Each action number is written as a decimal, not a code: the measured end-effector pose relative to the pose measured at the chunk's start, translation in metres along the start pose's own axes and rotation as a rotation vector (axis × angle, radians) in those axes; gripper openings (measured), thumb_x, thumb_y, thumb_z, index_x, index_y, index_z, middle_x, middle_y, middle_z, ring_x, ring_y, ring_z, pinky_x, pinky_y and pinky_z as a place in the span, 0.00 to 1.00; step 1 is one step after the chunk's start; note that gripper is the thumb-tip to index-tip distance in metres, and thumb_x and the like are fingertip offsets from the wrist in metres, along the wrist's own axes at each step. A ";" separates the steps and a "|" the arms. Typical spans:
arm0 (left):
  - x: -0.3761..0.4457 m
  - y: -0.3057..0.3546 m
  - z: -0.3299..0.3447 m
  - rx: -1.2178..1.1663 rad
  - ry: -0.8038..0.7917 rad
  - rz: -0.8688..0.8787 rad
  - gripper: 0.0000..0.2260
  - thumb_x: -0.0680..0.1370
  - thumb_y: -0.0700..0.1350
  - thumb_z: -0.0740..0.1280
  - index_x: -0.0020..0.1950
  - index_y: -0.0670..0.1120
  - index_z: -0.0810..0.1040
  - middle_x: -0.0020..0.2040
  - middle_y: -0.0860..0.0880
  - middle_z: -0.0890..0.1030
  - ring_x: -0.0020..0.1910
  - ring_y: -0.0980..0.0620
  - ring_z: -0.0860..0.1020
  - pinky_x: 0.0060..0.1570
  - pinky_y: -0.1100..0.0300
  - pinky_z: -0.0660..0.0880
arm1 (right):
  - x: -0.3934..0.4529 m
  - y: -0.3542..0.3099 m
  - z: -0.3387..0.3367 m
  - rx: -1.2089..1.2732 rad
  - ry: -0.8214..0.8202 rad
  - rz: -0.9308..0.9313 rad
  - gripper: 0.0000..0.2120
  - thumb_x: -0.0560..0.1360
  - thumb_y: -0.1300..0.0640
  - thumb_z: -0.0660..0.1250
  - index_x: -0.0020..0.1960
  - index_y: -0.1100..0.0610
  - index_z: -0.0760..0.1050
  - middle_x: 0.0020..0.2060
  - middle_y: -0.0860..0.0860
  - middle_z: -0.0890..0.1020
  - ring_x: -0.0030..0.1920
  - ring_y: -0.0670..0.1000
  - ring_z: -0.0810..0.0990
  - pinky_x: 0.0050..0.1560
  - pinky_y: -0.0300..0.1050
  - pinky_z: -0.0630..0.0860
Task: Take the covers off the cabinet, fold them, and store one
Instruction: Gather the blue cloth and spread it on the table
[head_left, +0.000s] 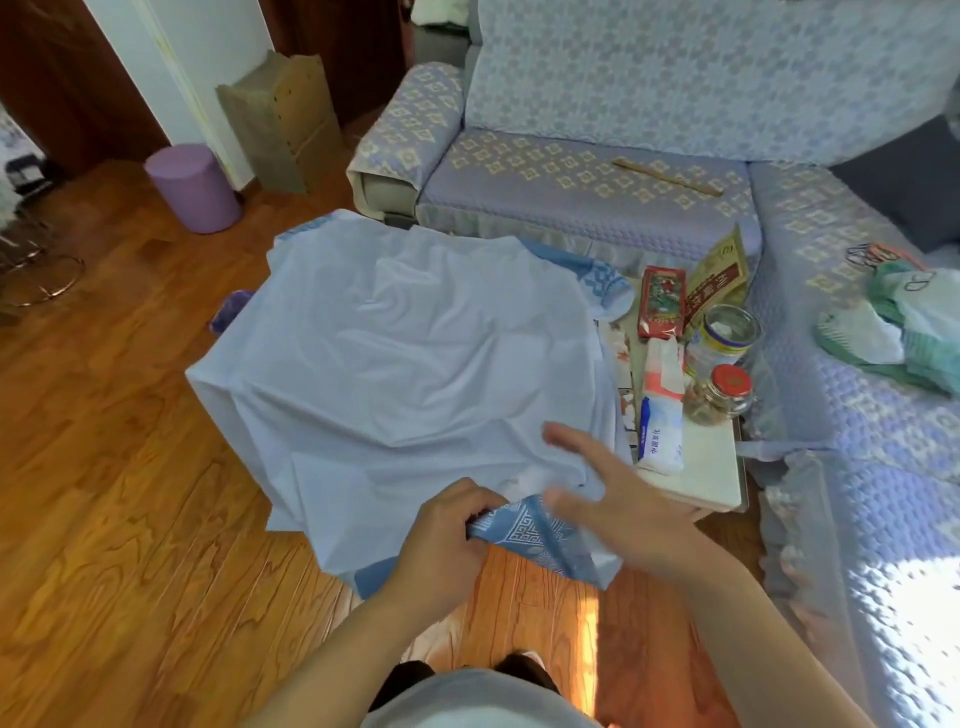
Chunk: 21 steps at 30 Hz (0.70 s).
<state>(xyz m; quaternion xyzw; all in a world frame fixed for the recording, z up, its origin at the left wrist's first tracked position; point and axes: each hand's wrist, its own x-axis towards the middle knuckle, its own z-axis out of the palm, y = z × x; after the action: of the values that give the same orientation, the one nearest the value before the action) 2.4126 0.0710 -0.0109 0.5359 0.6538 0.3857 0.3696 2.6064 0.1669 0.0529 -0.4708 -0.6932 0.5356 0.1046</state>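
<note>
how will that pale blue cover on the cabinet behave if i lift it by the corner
The cover is probably floppy: it wrinkles and drapes over the cabinet's edges. It looks thin and light, so it should sag from the corner that the left hand pinches. Its slight sheen hints it may slide off easily.

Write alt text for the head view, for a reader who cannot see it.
A person's left hand grips the patterned blue corner of a pale cover draped over a low cabinet, while the open right hand hovers beside it. Jars and packets sit on the cabinet's bare right edge, next to a quilted sofa.
</note>
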 end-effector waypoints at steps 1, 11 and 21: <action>0.003 0.001 0.000 0.012 -0.007 -0.019 0.29 0.68 0.24 0.65 0.45 0.60 0.80 0.43 0.57 0.78 0.43 0.57 0.78 0.41 0.67 0.70 | -0.004 -0.004 0.006 -0.137 -0.186 -0.037 0.40 0.72 0.40 0.74 0.77 0.34 0.56 0.74 0.30 0.57 0.73 0.34 0.56 0.72 0.40 0.58; 0.005 0.004 -0.001 0.027 0.075 -0.132 0.13 0.74 0.33 0.68 0.38 0.48 0.70 0.33 0.56 0.70 0.32 0.60 0.69 0.33 0.65 0.66 | 0.005 -0.020 0.018 -0.554 0.239 -0.250 0.13 0.69 0.64 0.71 0.39 0.45 0.77 0.35 0.44 0.79 0.37 0.45 0.77 0.40 0.48 0.75; -0.011 -0.090 -0.016 0.180 0.269 -0.340 0.06 0.83 0.47 0.65 0.48 0.56 0.79 0.40 0.59 0.77 0.42 0.55 0.77 0.40 0.65 0.68 | 0.002 -0.098 -0.035 -0.274 0.577 -0.520 0.16 0.69 0.72 0.72 0.44 0.51 0.81 0.38 0.42 0.81 0.40 0.39 0.77 0.39 0.30 0.68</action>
<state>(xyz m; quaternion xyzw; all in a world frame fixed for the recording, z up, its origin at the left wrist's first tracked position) 2.3622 0.0468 -0.0845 0.3928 0.8097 0.3261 0.2895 2.5750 0.1927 0.1490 -0.4204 -0.7962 0.2399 0.3630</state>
